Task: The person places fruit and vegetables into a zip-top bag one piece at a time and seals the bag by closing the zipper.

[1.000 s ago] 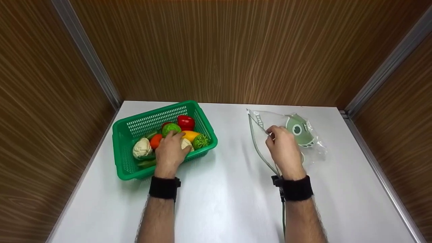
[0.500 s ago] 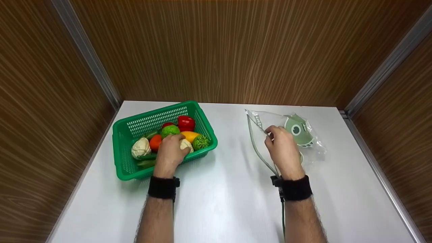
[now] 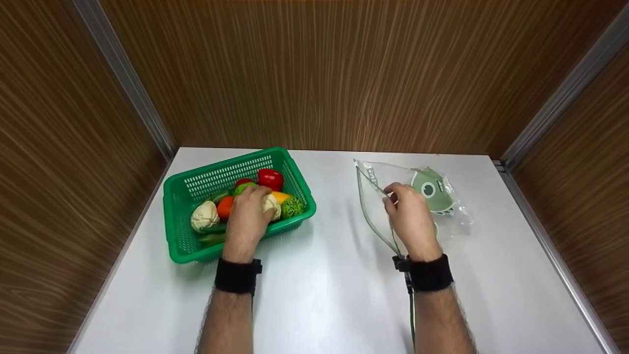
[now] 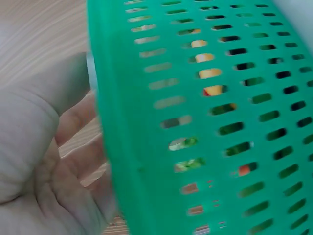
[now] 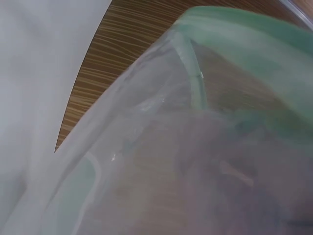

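In the head view my left hand (image 3: 245, 219) reaches into a green plastic basket (image 3: 167, 206), its thumb and fingers around a white toy cauliflower (image 3: 272, 206). From the left wrist the basket wall (image 4: 142, 166) fills most of the picture, the thumb and palm (image 4: 29, 137) show beside it, and the cauliflower is hidden. At the right, my right hand (image 3: 412, 216) pinches the edge of a clear plastic bag (image 3: 440, 196) with a green cartoon print. The bag's mouth gapes toward the basket, edged by a pale green strip (image 3: 368, 221). Blurred clear film covers much of the right wrist view.
Around the left hand in the basket lie a red pepper (image 3: 271, 179), a second cauliflower (image 3: 204, 216), an orange piece (image 3: 225, 208), a yellow piece (image 3: 281, 197), a bumpy green piece (image 3: 293, 207) and long green vegetables (image 3: 213, 239). Wood-grain panels (image 3: 314, 73) enclose the white table (image 3: 314, 305).
My left hand has closed around the cauliflower, which has shifted slightly up and left. My right hand and the bag have drifted a little to the left, and the bag's mouth stays apart.
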{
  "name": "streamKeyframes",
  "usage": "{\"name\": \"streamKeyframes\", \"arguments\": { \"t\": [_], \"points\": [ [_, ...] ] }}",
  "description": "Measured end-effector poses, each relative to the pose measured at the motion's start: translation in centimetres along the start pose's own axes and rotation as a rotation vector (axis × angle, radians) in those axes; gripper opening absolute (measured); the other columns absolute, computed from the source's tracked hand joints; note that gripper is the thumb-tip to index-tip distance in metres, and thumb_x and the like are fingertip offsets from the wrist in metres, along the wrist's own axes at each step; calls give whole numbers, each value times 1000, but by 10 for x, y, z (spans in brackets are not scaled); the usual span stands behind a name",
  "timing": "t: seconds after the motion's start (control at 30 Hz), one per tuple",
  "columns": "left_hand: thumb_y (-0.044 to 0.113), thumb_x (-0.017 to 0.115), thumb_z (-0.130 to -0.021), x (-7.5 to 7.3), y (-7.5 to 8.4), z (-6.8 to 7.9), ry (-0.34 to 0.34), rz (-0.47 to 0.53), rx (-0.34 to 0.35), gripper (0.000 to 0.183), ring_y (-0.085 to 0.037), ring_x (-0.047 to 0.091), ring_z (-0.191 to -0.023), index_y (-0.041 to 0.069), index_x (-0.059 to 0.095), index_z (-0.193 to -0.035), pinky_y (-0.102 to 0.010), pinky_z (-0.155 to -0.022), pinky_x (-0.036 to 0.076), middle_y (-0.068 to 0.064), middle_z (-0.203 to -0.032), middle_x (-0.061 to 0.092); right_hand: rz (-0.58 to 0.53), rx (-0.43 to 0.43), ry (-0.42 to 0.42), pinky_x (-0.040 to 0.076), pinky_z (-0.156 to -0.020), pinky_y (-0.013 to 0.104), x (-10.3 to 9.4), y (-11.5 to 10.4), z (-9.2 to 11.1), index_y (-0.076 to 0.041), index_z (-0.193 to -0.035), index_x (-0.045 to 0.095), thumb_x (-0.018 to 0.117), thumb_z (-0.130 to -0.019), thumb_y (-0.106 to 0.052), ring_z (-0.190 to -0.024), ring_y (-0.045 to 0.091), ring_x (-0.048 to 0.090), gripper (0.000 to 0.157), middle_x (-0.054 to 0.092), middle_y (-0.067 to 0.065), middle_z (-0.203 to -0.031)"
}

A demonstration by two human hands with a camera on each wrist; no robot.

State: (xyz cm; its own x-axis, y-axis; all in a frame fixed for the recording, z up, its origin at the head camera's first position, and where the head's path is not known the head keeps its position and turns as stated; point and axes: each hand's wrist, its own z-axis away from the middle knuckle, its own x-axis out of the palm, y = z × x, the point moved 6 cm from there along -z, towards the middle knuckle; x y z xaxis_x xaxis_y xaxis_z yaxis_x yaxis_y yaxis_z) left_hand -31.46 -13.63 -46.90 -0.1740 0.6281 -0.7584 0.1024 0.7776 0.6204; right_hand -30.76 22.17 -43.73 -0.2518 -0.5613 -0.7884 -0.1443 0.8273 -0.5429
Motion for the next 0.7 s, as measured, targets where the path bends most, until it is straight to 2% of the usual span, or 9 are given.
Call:
{"name": "streamKeyframes", "arguments": {
  "t": [0.17, 0.33, 0.57, 0.7],
  "points": [
    [6, 91, -102, -10, 16, 2, 84, 35, 39, 49, -48, 67, -142, 6, 77, -149, -63, -122, 62, -21, -158, 70, -51, 2, -25, 62, -77, 42, 2, -1, -1, 5, -128, 81, 71, -111, 1, -94, 37, 81, 20, 85, 24, -106],
    [11, 92, -103, -12, 38, 6, 162, 66, 143, 48, -45, 67, -138, 11, 78, -148, -60, -119, 64, -18, -159, 69, -81, 2, -37, 69, -83, 49, 5, -4, 0, 7, -132, 80, 70, -111, 2, -101, 40, 85, 24, 86, 26, -111],
    [18, 94, -102, 6, 76, 17, 237, 72, 305, 49, -39, 67, -140, 14, 79, -148, -51, -119, 66, -14, -158, 71, -106, 24, -30, 72, -89, 55, 7, -10, 1, 9, -133, 79, 70, -111, 3, -108, 43, 86, 24, 86, 28, -116],
    [18, 94, -101, 22, 97, 26, 248, 63, 416, 46, -37, 69, -139, 15, 80, -145, -45, -116, 68, -13, -157, 72, -117, 46, -32, 71, -91, 55, 9, -13, 2, 9, -131, 80, 70, -112, 1, -110, 43, 86, 23, 86, 28, -118]
  ]
}}
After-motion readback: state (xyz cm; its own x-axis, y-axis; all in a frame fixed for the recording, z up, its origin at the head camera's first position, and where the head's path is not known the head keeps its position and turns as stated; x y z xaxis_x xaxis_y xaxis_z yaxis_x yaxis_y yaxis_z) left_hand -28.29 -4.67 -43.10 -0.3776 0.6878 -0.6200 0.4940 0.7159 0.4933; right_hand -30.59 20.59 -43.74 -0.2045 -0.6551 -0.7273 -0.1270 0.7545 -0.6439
